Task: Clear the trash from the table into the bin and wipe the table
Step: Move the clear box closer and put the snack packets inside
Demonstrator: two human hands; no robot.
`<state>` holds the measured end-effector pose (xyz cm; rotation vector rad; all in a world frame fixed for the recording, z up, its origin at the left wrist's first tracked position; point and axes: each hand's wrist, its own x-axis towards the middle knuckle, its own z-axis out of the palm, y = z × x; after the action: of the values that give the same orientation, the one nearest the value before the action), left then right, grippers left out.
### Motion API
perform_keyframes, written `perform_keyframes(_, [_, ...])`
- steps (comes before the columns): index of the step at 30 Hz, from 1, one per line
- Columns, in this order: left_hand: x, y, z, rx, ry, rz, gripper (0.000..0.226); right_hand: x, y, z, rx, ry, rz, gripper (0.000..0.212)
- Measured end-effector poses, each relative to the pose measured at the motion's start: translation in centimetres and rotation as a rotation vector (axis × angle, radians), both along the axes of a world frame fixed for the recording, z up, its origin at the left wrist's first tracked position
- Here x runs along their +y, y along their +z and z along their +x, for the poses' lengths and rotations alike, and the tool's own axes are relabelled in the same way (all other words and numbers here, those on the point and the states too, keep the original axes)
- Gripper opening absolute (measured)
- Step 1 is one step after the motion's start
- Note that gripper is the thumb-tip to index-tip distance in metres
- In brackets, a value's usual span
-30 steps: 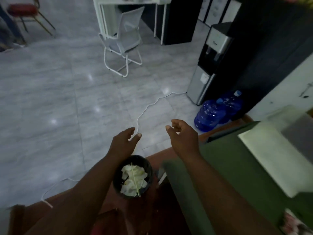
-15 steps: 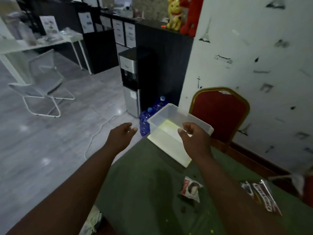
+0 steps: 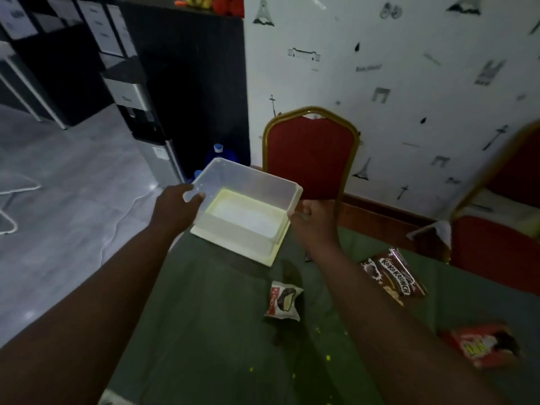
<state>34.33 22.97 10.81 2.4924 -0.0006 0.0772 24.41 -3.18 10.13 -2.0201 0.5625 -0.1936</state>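
Wrappers (image 3: 283, 301) beside the plastic tub (image 3: 247, 211) await binning; both hands, left (image 3: 175, 204) and right (image 3: 314, 219), gripping its rims, should lift it level.

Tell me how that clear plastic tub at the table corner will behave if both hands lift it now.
The clear plastic tub looks thin-walled and empty apart from a pale layer at its bottom, so it is probably light. The left hand and right hand hold opposite sides; the walls may flex inward. Smooth plastic could slip, so grip under the rim.
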Motion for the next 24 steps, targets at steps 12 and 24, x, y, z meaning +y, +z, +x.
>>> perform_keyframes(12, [0.2,-3.7,8.8,0.231,-0.095,0.078,0.059,2.4,-4.2,4.1,0.236,-0.191,0.136,0.041])
perform_keyframes(24, [-0.5,0.5,6.8,0.104,-0.035,-0.181,0.044,1.0,-1.9,1.9,0.050,-0.201,0.236,0.025])
